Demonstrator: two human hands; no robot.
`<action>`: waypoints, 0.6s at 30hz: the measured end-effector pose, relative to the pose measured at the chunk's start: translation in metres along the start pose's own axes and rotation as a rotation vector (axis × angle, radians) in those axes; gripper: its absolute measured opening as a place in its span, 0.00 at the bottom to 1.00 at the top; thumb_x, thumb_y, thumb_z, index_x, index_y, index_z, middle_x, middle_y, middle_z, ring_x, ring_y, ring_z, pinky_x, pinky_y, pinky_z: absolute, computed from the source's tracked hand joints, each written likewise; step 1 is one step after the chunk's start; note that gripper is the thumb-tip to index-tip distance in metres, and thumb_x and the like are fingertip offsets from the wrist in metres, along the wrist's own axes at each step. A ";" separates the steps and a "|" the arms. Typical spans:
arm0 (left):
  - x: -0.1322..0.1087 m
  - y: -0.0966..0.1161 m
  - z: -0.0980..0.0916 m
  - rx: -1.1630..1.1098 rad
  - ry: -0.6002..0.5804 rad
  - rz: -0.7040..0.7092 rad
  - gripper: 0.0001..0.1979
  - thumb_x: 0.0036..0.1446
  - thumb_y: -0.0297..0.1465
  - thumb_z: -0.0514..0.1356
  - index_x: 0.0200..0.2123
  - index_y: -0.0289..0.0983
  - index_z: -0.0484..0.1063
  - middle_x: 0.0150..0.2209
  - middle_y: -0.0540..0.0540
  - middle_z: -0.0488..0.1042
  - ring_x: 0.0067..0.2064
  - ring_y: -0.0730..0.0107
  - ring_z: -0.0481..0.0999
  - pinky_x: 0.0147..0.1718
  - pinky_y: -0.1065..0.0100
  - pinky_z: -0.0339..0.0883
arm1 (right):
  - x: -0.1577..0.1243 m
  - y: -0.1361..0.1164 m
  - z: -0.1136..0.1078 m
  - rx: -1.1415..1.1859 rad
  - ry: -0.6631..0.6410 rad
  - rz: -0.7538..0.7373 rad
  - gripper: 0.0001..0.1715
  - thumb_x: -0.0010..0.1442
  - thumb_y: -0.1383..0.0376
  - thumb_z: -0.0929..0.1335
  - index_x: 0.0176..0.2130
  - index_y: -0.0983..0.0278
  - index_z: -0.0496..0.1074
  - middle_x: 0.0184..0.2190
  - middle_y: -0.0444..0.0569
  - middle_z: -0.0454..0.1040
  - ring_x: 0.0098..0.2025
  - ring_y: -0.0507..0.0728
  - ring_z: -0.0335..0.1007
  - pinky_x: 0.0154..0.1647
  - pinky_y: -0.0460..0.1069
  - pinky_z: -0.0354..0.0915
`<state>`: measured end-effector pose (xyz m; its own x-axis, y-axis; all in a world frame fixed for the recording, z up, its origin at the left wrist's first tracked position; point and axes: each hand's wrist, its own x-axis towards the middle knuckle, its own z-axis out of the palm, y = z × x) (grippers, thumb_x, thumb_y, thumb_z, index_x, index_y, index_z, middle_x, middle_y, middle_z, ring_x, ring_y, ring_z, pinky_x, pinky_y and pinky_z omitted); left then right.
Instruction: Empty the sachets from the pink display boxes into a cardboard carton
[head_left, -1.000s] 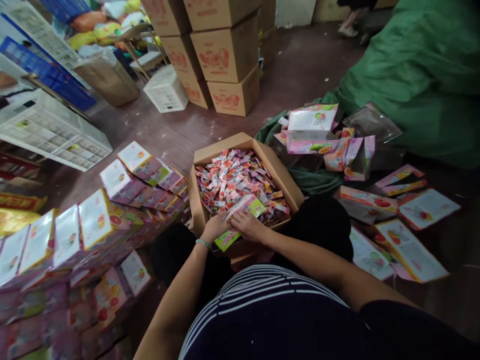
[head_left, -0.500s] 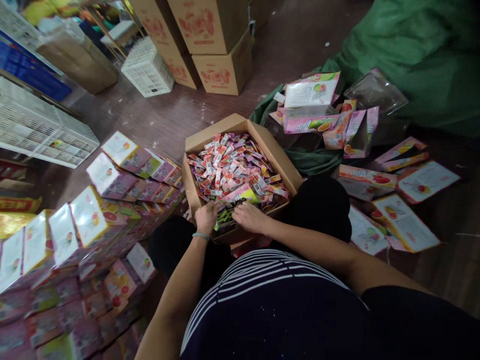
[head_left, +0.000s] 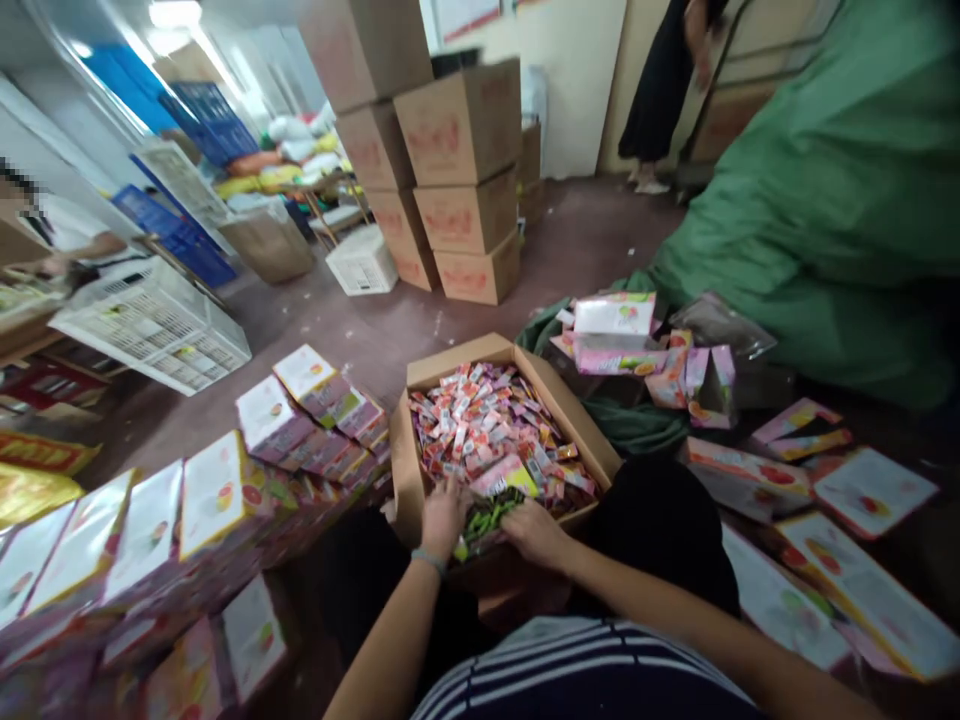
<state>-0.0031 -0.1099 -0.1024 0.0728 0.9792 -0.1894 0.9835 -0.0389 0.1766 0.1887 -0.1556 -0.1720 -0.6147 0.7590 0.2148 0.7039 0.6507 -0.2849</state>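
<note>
A pack with green slim contents [head_left: 487, 512] is between my two hands at the near edge of an open cardboard box [head_left: 407, 470]. My left hand [head_left: 444, 515], with a beaded bracelet at the wrist, is closed on the pack's left side. On its right side, my right hand [head_left: 534, 532] has its fingers bent over the edge. A pink and yellow-green printed panel [head_left: 510, 478] lies just beyond the pack; whether it is joined to it I cannot tell. Many small red, pink and purple sachets [head_left: 476, 420] fill the box. My fingertips are partly hidden and blurred.
Rows of printed fruit boxes [head_left: 214, 490] stand at left. Emptied boxes and flattened cartons [head_left: 855, 590] lie at right, near a large green sack [head_left: 817, 250]. Behind are stacked cartons [head_left: 469, 215], white crates [head_left: 161, 325] and two other people, one at far left, one at back right.
My view has tilted up, bringing the back of the room and other people into sight. The pack's green contents show more, and my hands are slightly farther apart.
</note>
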 end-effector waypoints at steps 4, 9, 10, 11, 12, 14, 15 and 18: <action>-0.007 -0.001 0.036 0.175 0.174 0.328 0.36 0.59 0.22 0.59 0.69 0.43 0.58 0.67 0.36 0.62 0.62 0.55 0.69 0.60 0.58 0.65 | 0.003 0.001 0.021 -0.084 0.080 -0.020 0.06 0.63 0.69 0.69 0.32 0.67 0.74 0.30 0.49 0.76 0.34 0.56 0.68 0.36 0.51 0.52; 0.021 -0.028 0.064 0.335 0.303 0.402 0.30 0.62 0.21 0.54 0.66 0.44 0.65 0.59 0.38 0.73 0.54 0.57 0.77 0.54 0.59 0.72 | 0.011 0.010 0.062 -0.087 0.158 -0.033 0.06 0.58 0.67 0.71 0.30 0.65 0.72 0.28 0.46 0.75 0.33 0.56 0.68 0.38 0.51 0.54; 0.025 -0.032 0.064 0.346 0.323 0.405 0.29 0.62 0.21 0.54 0.65 0.44 0.66 0.57 0.38 0.74 0.53 0.57 0.77 0.53 0.59 0.72 | 0.012 0.013 0.071 -0.101 0.180 -0.045 0.06 0.58 0.66 0.71 0.29 0.65 0.71 0.27 0.46 0.75 0.32 0.56 0.68 0.38 0.51 0.55; 0.027 -0.034 0.063 0.349 0.340 0.411 0.29 0.62 0.21 0.54 0.65 0.42 0.66 0.56 0.38 0.75 0.52 0.56 0.77 0.53 0.59 0.72 | 0.014 0.016 0.080 -0.116 0.203 -0.061 0.08 0.58 0.65 0.71 0.29 0.64 0.71 0.27 0.46 0.74 0.32 0.56 0.68 0.37 0.51 0.55; 0.027 -0.035 0.061 0.344 0.350 0.415 0.28 0.62 0.22 0.54 0.65 0.41 0.66 0.55 0.38 0.76 0.53 0.56 0.77 0.53 0.59 0.72 | 0.015 0.019 0.088 -0.133 0.227 -0.081 0.09 0.58 0.63 0.71 0.28 0.64 0.70 0.26 0.46 0.74 0.31 0.55 0.68 0.36 0.51 0.55; 0.024 -0.033 0.051 0.318 0.332 0.400 0.27 0.64 0.23 0.52 0.65 0.39 0.67 0.54 0.38 0.76 0.53 0.56 0.77 0.54 0.59 0.71 | 0.016 0.024 0.100 -0.173 0.278 -0.124 0.14 0.56 0.60 0.73 0.26 0.64 0.69 0.22 0.45 0.71 0.28 0.55 0.66 0.34 0.51 0.54; 0.022 -0.032 0.044 0.305 0.301 0.375 0.26 0.65 0.22 0.50 0.64 0.38 0.68 0.53 0.38 0.77 0.53 0.56 0.77 0.54 0.58 0.70 | 0.017 0.027 0.104 -0.191 0.306 -0.140 0.15 0.55 0.59 0.74 0.25 0.64 0.68 0.21 0.44 0.70 0.27 0.55 0.65 0.33 0.51 0.54; 0.020 -0.028 0.020 0.265 0.162 0.248 0.27 0.63 0.18 0.46 0.62 0.35 0.70 0.51 0.38 0.78 0.54 0.58 0.77 0.56 0.60 0.68 | 0.020 0.032 0.106 -0.221 0.395 -0.169 0.16 0.55 0.60 0.73 0.24 0.63 0.66 0.20 0.44 0.69 0.25 0.53 0.62 0.32 0.50 0.55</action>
<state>-0.0263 -0.0934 -0.1301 0.3076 0.9514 -0.0135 0.9494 -0.3079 -0.0619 0.1609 -0.1220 -0.2757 -0.5749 0.5656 0.5913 0.6911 0.7225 -0.0191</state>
